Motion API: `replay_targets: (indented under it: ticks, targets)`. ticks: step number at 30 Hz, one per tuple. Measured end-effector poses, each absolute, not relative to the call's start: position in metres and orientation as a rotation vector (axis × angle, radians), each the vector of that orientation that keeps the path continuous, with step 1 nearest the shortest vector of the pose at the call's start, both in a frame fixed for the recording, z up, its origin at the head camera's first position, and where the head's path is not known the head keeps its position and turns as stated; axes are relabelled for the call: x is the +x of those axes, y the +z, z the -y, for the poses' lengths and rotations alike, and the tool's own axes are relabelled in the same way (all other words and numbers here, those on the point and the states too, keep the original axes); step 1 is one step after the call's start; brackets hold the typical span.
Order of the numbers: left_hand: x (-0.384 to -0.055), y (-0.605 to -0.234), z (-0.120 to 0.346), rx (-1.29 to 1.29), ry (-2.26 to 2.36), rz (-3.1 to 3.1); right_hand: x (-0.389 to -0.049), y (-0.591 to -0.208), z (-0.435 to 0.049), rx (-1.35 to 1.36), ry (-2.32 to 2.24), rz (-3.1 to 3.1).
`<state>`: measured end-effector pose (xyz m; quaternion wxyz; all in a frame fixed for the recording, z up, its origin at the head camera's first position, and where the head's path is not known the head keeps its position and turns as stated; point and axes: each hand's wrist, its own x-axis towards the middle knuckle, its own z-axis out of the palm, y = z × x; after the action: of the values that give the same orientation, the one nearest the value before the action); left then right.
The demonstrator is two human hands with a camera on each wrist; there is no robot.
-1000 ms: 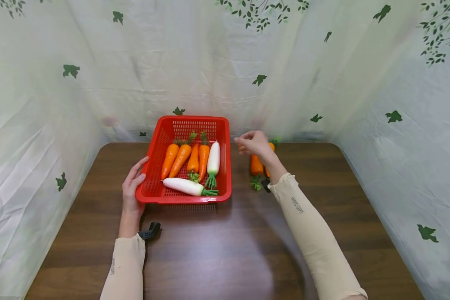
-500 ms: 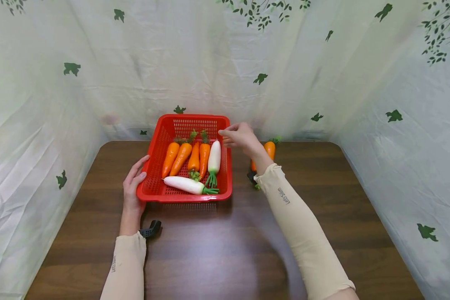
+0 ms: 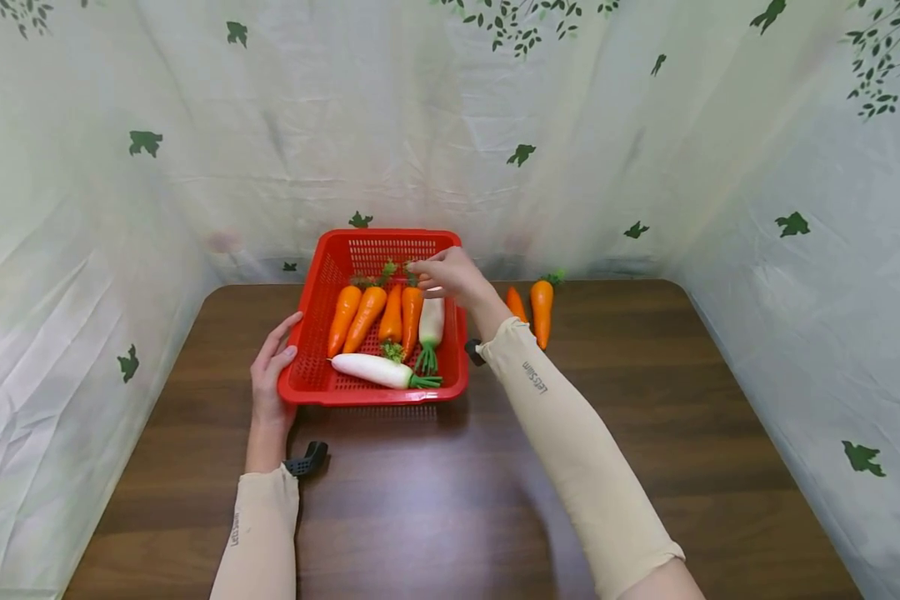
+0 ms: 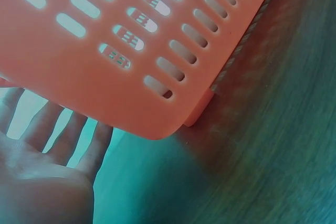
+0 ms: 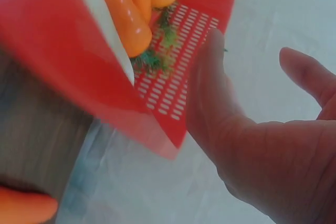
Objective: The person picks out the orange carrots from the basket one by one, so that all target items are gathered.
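A red slotted basket (image 3: 375, 398) stands on the table, holding several orange carrots (image 3: 345, 321) and two white radishes (image 3: 371, 370) with green tops. My left hand (image 3: 272, 375) grips its left rim; in the left wrist view the fingers (image 4: 65, 135) reach the rim and their tips are hidden behind it. Over the basket's right side hovers my right hand (image 3: 453, 275), partly covering the upright radish. Its thumb and fingers are apart with nothing between them in the right wrist view, near the basket's far wall (image 5: 178, 72).
Two more carrots (image 3: 542, 312) lie on the table (image 3: 645, 400) to the right of the basket, one partly behind the right forearm. A pale leaf-patterned curtain (image 3: 405, 125) hangs around the back and sides.
My right hand has moved left, from above the carrots on the table to over the basket's right side. The left hand keeps its hold on the rim.
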<state>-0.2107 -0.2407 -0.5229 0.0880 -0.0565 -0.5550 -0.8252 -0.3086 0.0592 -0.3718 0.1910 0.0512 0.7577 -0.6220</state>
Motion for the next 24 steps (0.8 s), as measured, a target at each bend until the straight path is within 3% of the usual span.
replay_targets:
  ticks: [24]
  targets:
    - [-0.212,-0.527,0.242,-0.191,-2.458,1.638,-0.31,-0.39,-0.004,0.126,-1.775,-1.92]
